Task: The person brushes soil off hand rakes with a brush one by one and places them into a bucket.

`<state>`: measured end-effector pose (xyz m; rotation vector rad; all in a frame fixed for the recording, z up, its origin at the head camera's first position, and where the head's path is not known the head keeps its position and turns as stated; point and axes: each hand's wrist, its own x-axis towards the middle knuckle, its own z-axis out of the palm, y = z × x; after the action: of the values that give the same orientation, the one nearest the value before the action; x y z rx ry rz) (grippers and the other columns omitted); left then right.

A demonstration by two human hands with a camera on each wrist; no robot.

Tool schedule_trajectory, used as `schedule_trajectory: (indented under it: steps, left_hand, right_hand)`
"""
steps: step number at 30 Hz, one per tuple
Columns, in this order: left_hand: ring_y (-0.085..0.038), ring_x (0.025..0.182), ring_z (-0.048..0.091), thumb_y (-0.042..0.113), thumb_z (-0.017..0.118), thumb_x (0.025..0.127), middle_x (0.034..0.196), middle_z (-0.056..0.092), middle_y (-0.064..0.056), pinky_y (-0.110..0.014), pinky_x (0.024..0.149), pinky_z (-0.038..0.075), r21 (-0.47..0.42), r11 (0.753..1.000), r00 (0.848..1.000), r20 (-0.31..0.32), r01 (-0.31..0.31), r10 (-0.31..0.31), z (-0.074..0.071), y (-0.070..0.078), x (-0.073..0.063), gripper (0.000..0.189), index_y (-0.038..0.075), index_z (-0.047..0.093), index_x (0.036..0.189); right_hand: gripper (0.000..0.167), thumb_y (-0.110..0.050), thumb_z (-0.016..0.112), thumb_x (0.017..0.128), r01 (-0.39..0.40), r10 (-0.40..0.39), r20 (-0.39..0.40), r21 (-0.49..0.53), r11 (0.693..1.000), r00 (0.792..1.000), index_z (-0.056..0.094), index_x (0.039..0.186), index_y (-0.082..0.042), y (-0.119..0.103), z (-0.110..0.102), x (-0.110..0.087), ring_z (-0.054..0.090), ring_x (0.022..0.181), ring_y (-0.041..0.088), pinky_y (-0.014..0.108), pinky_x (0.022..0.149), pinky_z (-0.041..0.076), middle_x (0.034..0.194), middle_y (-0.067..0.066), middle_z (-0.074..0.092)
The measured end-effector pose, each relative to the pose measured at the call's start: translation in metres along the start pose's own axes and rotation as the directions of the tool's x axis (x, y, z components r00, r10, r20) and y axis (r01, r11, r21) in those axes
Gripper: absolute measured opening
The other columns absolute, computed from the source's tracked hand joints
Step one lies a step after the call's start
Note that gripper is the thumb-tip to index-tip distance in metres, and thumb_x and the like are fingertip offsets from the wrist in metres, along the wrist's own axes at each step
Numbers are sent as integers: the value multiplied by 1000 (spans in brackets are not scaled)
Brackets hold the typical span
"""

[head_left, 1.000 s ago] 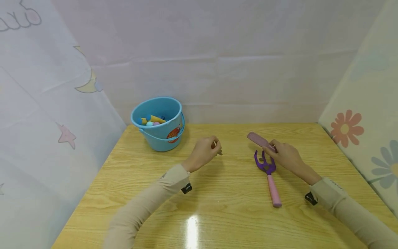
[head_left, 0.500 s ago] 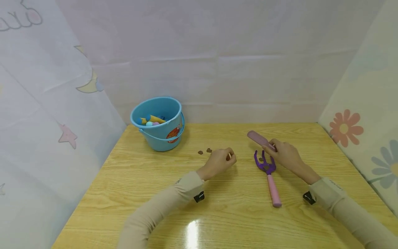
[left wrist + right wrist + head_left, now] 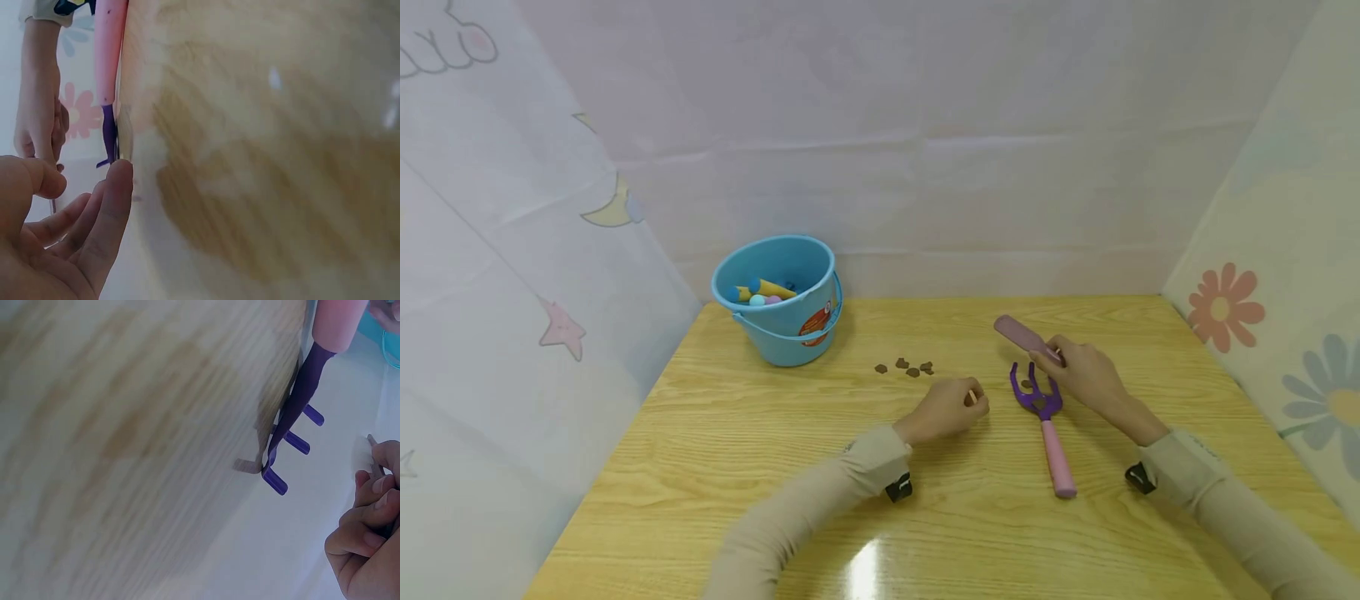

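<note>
My right hand (image 3: 1092, 382) grips a flat mauve paddle-shaped tool (image 3: 1019, 334), its broad end pointing to the back left. Just below it lies a hand fork with purple tines and a pink handle (image 3: 1058, 458), with small brown pieces (image 3: 1039, 403) at its tines. My left hand (image 3: 946, 410) is left of the fork, over the table. In the left wrist view its thumb is apart from the loosely bent fingers (image 3: 109, 219), and nothing is between them. Several brown flat pieces (image 3: 913, 372) lie in a loose row behind the left hand.
A light-blue bucket (image 3: 786, 337) with a handle stands at the back left of the wooden table (image 3: 737, 467). Yellow-and-blue items (image 3: 771, 288) and small balls are inside it. Printed cloth (image 3: 880, 192) closes off the back and both sides.
My left hand has moved right and toward me, leaving the row of brown pieces uncovered on the table. The right hand keeps its hold on the mauve tool in nearly the same place.
</note>
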<state>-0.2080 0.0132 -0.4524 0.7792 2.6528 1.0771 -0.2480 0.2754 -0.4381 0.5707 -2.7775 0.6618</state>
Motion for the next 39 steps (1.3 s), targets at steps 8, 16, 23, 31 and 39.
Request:
schedule_trajectory:
  steps: [8, 16, 23, 31, 39]
  left_hand:
    - [-10, 45, 61, 21, 52, 102, 70, 64, 3, -22, 46, 51, -136, 990, 999, 49, 25, -18, 19, 6, 2, 24, 2, 65, 111]
    - [-1, 45, 55, 22, 56, 100, 73, 65, 8, -12, 56, 46, 52, 998, 999, 44, -21, 19, 30, 22, 12, 22, 5, 70, 106]
    - [-3, 41, 52, 21, 59, 99, 55, 58, 6, -13, 49, 44, 3, 1000, 996, 92, 1, -1, 43, 40, 21, 23, 4, 73, 91]
    - [-10, 38, 58, 28, 58, 99, 45, 55, 1, -22, 40, 48, -127, 979, 984, 94, 161, -150, 58, 53, 20, 52, 8, 55, 51]
    - [-5, 34, 50, 35, 54, 99, 40, 50, 6, -19, 36, 41, 5, 991, 990, 50, 131, -132, 69, 56, 25, 57, 13, 53, 47]
  right_hand:
    - [38, -32, 60, 100, 21, -20, -20, 11, 1000, 1000, 62, 102, 6, -5, 0, -1, 32, 43, 10, 25, 40, 27, 53, -3, 39]
    - [38, -34, 60, 100, -1, 1, -7, 8, 1000, 1000, 62, 102, 4, -6, -1, 0, 30, 44, 10, 26, 41, 25, 52, -3, 38]
    - [39, -34, 60, 100, 3, -3, -13, 12, 1000, 1000, 62, 103, 5, -5, -1, 1, 32, 45, 10, 26, 41, 27, 54, -3, 39]
    - [40, -34, 58, 101, -5, 5, -6, 8, 1000, 1000, 62, 104, 6, -3, -2, 1, 33, 46, 11, 27, 43, 28, 55, -2, 40]
    - [38, -33, 59, 101, -4, 4, -8, -7, 1000, 1000, 62, 104, 5, 0, -1, 1, 34, 47, 12, 28, 43, 28, 56, -2, 40]
